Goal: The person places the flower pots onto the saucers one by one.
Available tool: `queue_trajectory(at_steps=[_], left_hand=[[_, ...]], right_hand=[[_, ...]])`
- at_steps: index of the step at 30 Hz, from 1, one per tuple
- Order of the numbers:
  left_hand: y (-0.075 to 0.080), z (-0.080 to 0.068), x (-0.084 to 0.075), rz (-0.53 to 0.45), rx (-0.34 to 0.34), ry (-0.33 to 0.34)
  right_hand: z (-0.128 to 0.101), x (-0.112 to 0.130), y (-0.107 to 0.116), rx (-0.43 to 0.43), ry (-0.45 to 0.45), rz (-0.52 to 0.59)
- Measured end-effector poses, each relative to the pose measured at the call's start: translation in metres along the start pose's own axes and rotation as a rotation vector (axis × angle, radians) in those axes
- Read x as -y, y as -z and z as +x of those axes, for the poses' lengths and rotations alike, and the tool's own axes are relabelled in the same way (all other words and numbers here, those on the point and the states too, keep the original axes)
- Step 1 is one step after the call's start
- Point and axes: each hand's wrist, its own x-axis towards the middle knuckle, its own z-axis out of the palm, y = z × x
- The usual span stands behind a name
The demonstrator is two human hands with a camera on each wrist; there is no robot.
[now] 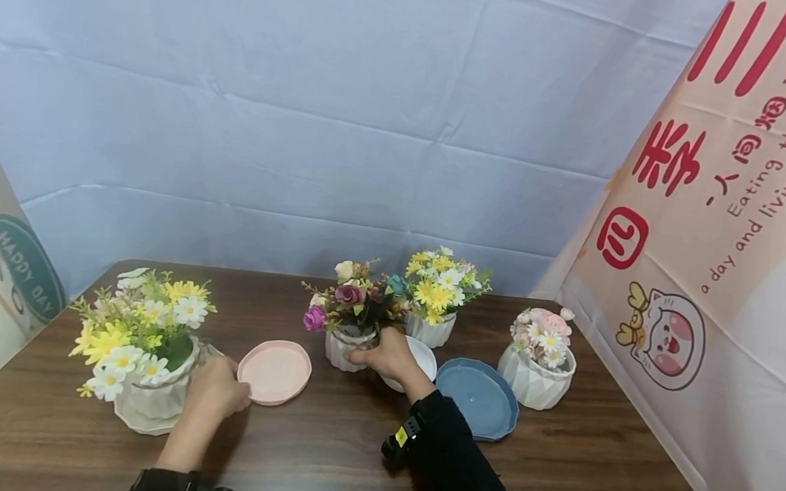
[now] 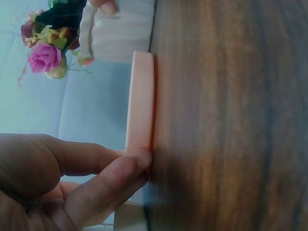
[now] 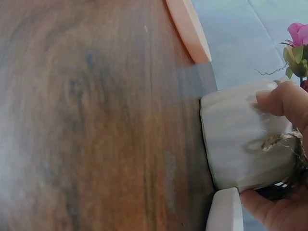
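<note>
My left hand (image 1: pixel 215 390) pinches the near left rim of a pink saucer (image 1: pixel 276 371) between thumb and fingers. In the left wrist view the saucer (image 2: pixel 141 101) appears edge-on, low at the tabletop. With my right hand (image 1: pixel 392 357) I grip a white ribbed pot (image 1: pixel 344 349) holding purple and cream artificial roses (image 1: pixel 350 295). The right wrist view shows the thumb on one side of the pot (image 3: pixel 245 134) and fingers on the other, near a twine bow (image 3: pixel 276 140). A white saucer (image 1: pixel 423 357) lies right beside this pot, partly hidden by my right hand.
A pot of yellow and white daisies (image 1: pixel 151 403) stands on a white saucer at the left. Behind the right hand is another daisy pot (image 1: pixel 431 329). A blue saucer (image 1: pixel 478 398) and a faceted pot of pink flowers (image 1: pixel 536 379) sit right on the wooden table (image 1: pixel 315 456).
</note>
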Motion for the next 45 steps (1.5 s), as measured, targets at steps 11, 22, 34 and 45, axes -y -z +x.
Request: queue_trajectory(at_steps=[11, 22, 34, 45], left_hand=[[0.0, 0.001, 0.001, -0.015, 0.024, 0.016], [0.0, 0.002, 0.001, -0.014, 0.029, 0.025], [0.001, 0.0, 0.001, -0.005, 0.029, 0.027], [0.001, 0.0, 0.0, -0.023, 0.028, 0.029]], right_hand=[[0.007, -0.002, 0.0, -0.017, 0.011, -0.007], [0.01, 0.0, -0.001, -0.048, 0.006, -0.02], [0.005, 0.007, -0.002, -0.092, 0.068, -0.052], [0.008, 0.016, 0.003, -0.082, 0.035, -0.063]])
